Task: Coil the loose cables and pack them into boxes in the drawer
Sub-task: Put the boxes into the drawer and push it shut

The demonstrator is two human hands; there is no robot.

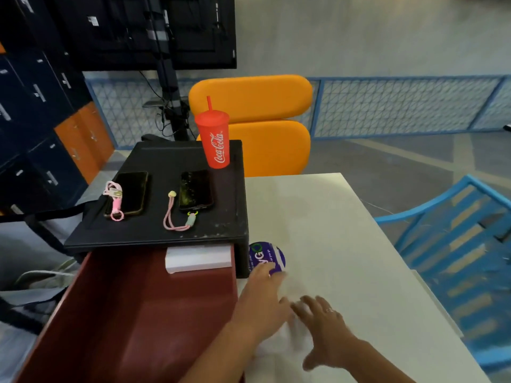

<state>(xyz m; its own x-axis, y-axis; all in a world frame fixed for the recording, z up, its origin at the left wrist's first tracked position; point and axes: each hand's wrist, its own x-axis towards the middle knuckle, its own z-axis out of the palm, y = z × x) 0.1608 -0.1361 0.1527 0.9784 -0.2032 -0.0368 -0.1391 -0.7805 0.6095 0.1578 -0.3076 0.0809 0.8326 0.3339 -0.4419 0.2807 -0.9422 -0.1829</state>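
Both hands rest flat on the white worktop [345, 230], fingers straight and grasping nothing, the left hand [262, 302] close beside the right hand [323, 324] over a pale blur (too smeared to call a cable). Just left of the left hand stands the dark red open drawer [138, 313], a white rectangular box [197, 258] at its far end; a round purple sticker [266, 255] lies at that hand's fingertips.

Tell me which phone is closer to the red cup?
The right phone, lying just in front of the red cup, a pink strap at its near end. The left phone sits farther away.
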